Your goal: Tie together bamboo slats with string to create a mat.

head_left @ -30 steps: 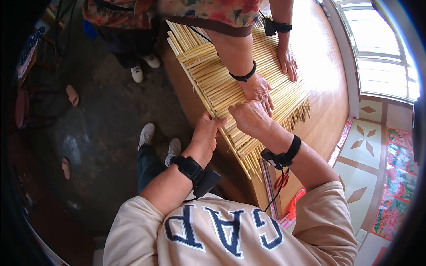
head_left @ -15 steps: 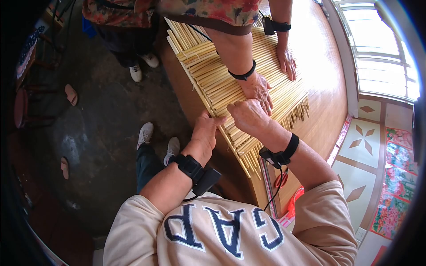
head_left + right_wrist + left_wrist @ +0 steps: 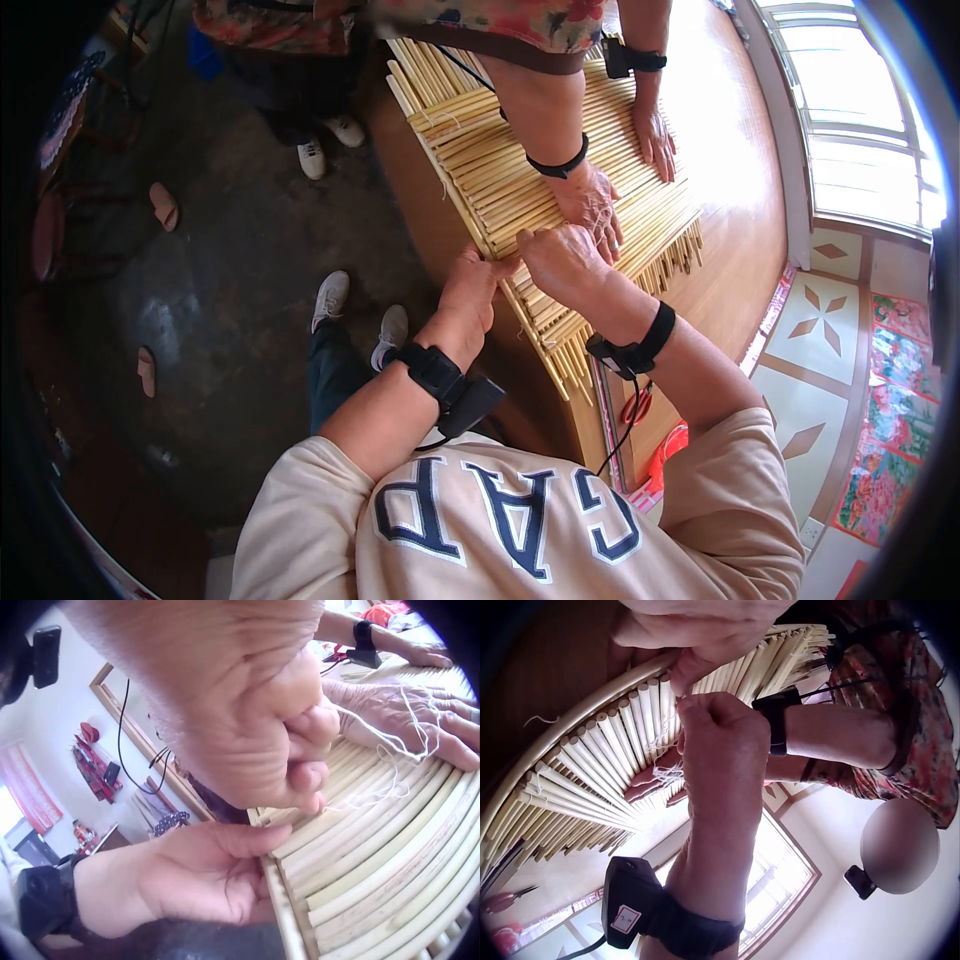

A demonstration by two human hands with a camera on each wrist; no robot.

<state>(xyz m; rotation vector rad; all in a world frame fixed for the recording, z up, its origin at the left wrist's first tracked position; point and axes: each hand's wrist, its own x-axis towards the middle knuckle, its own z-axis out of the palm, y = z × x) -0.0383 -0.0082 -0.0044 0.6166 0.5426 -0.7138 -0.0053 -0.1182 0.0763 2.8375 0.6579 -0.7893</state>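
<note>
A mat of pale sticks lies across the table corner, bound with white string. My left hand grips the rod along its near-left edge, thumb on top and fingers beneath, as the right wrist view shows. Just beside that thumb, my right hand is curled above the mat, pinching white string that trails from its fingers in the right wrist view. Another person's hand rests on the sticks beyond mine, with their other hand flat farther back.
Red-handled scissors and a red bag are on the wooden table at the right. The other person stands across the mat. On the dark floor to the left are slippers and a stool.
The head view has shifted slightly, so the mat sits a little farther right. Both my hands keep nearly the same place and hold on the mat edge and string.
</note>
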